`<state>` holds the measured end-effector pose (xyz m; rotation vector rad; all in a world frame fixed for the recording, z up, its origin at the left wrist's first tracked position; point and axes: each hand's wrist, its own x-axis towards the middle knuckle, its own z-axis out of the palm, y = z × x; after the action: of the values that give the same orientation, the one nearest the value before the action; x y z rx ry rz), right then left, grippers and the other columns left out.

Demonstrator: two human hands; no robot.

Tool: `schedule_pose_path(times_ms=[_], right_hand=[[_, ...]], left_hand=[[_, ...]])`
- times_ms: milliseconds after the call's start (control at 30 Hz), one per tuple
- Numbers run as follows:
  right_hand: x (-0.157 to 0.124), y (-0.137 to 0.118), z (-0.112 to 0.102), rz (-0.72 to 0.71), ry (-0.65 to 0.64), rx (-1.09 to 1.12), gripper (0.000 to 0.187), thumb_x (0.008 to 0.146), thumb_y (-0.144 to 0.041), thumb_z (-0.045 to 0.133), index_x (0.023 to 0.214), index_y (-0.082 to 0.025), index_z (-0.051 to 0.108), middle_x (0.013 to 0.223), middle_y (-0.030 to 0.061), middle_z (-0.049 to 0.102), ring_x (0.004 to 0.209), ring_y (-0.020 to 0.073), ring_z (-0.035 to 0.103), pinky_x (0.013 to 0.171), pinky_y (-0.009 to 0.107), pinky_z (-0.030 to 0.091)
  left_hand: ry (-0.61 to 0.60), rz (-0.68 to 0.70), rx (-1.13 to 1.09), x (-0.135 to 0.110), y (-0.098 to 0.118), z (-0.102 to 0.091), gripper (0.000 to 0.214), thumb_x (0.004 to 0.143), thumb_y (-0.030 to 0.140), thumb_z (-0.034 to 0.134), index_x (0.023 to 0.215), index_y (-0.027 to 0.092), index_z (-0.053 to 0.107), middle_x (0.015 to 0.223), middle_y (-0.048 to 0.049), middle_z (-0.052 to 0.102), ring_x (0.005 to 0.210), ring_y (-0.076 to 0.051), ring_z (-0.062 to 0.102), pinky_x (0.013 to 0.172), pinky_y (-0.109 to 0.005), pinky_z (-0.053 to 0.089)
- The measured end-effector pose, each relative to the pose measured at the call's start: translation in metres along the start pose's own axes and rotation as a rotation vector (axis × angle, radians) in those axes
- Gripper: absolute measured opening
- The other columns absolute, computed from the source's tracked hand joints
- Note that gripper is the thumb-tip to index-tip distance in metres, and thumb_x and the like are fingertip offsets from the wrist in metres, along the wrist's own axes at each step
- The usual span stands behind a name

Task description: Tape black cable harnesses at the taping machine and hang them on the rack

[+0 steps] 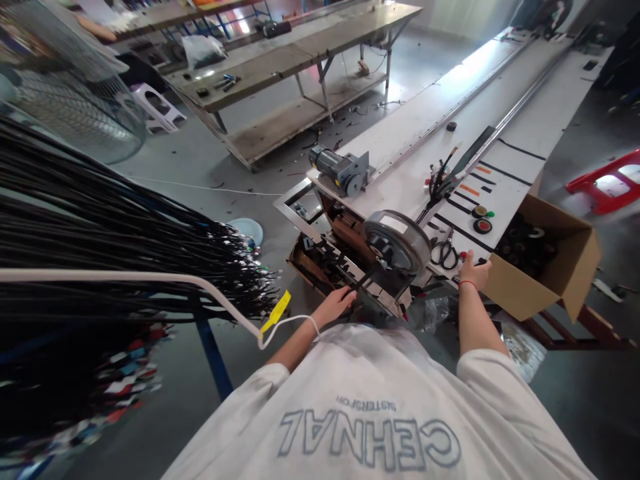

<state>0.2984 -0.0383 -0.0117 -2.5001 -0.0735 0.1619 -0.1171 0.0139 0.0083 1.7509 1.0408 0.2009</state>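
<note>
In the head view, my left hand point(336, 305) is closed around the end of a dark bar-like piece point(369, 273) that reaches toward a round metal wheel point(397, 241) at the near end of a long white table point(410, 160). My right hand point(474, 272) is at the table's near right corner, fingers curled beside a small red part point(463, 255); what they hold, if anything, is hidden. Black-handled scissors point(445, 253) lie left of this hand. Two rolls of tape, one of them red and black point(483, 226), sit just beyond it.
A grey motor point(330, 163) is mounted at the table's left edge. An open cardboard box point(525, 283) with black rolls stands at the right. Bundles of black cables point(125, 240) hang at the left behind a white tube point(165, 275). A red stool point(607, 183) is far right.
</note>
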Motion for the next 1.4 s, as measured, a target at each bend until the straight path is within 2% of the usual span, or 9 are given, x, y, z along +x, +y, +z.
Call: schedule_pose_path(times_ms=[133, 333, 633, 900, 1167, 1400], right_hand=[[0.000, 0.000, -0.001, -0.007, -0.009, -0.003, 0.080, 0.077, -0.061, 0.064, 0.138, -0.014, 0.043, 0.126, 0.0211, 0.058, 0.116, 0.0372, 0.056, 0.099, 0.050, 0.042], [0.003, 0.001, 0.001, -0.003, -0.020, -0.019, 0.081, 0.078, -0.061, 0.062, 0.140, -0.013, 0.041, 0.126, 0.0222, 0.058, 0.118, 0.0377, 0.055, 0.099, 0.051, 0.041], [0.002, 0.002, 0.002, -0.006, -0.017, -0.041, 0.079, 0.079, -0.063, 0.060, 0.139, -0.015, 0.041, 0.124, 0.0214, 0.059, 0.114, 0.0368, 0.058, 0.095, 0.051, 0.044], [0.001, 0.002, 0.001, -0.004, -0.007, -0.031, 0.081, 0.079, -0.063, 0.061, 0.140, -0.015, 0.042, 0.124, 0.0214, 0.060, 0.114, 0.0379, 0.058, 0.095, 0.051, 0.045], [0.001, 0.003, 0.001, -0.009, 0.000, -0.017, 0.078, 0.079, -0.060, 0.063, 0.139, -0.015, 0.044, 0.125, 0.0209, 0.060, 0.114, 0.0380, 0.058, 0.095, 0.051, 0.044], [0.003, 0.004, 0.004, -0.017, 0.024, -0.028, 0.076, 0.081, -0.063, 0.059, 0.137, -0.015, 0.045, 0.123, 0.0216, 0.061, 0.112, 0.0375, 0.059, 0.094, 0.050, 0.045]], left_hand=[[-0.048, -0.008, 0.009, -0.004, 0.001, 0.005, 0.036, 0.093, 0.046, 0.038, 0.076, 0.018, 0.053, 0.068, -0.0004, 0.060, 0.066, -0.014, 0.054, 0.066, -0.026, 0.042], [0.004, -0.016, -0.014, 0.000, 0.003, 0.005, 0.038, 0.092, 0.050, 0.041, 0.074, 0.018, 0.052, 0.069, -0.0005, 0.060, 0.067, -0.014, 0.055, 0.067, -0.026, 0.043], [0.067, 0.066, 0.026, 0.030, 0.024, 0.008, 0.028, 0.090, 0.042, 0.049, 0.091, 0.017, 0.061, 0.087, -0.0040, 0.067, 0.081, -0.018, 0.060, 0.078, -0.028, 0.047], [0.091, 0.061, -0.004, 0.060, 0.034, 0.013, 0.026, 0.089, 0.040, 0.050, 0.089, 0.017, 0.061, 0.079, -0.0023, 0.066, 0.077, -0.018, 0.061, 0.075, -0.029, 0.046], [0.028, 0.040, -0.032, 0.065, 0.025, 0.016, 0.031, 0.088, 0.045, 0.049, 0.075, 0.018, 0.055, 0.063, 0.0004, 0.060, 0.063, -0.015, 0.057, 0.064, -0.026, 0.043], [-0.043, 0.051, -0.009, 0.060, 0.003, 0.021, 0.033, 0.086, 0.045, 0.050, 0.079, 0.015, 0.061, 0.065, -0.0011, 0.062, 0.063, -0.016, 0.058, 0.064, -0.025, 0.043]])
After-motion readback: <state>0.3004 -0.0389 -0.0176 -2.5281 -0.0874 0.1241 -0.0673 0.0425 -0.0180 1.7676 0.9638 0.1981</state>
